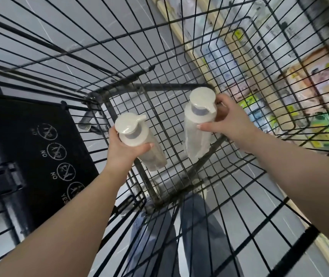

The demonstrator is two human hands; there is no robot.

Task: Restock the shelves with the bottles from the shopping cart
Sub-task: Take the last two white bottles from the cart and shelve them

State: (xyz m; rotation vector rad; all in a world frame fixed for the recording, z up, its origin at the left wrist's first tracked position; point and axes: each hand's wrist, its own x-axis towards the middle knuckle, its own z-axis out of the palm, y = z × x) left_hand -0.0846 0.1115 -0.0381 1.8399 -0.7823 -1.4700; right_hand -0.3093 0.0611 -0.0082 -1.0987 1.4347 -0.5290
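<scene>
Two white pump bottles stand inside the black wire shopping cart [179, 56], seen from above. My left hand [123, 150] grips the left bottle [137, 136] around its upper body, just below the pump head. My right hand [229, 120] grips the right bottle [198, 124] near its shoulder, thumb across the front and fingers behind. Both bottles sit above the cart's mesh floor [159, 108]; whether their bases touch it I cannot tell. I see no other bottles in the cart.
The cart's folded black child-seat flap [40, 152] with warning pictograms is at left. Shelves with colourful packaged goods [309, 82] run along the right, behind the cart's wire side. Grey tiled floor and my legs in jeans [179, 236] show through the mesh.
</scene>
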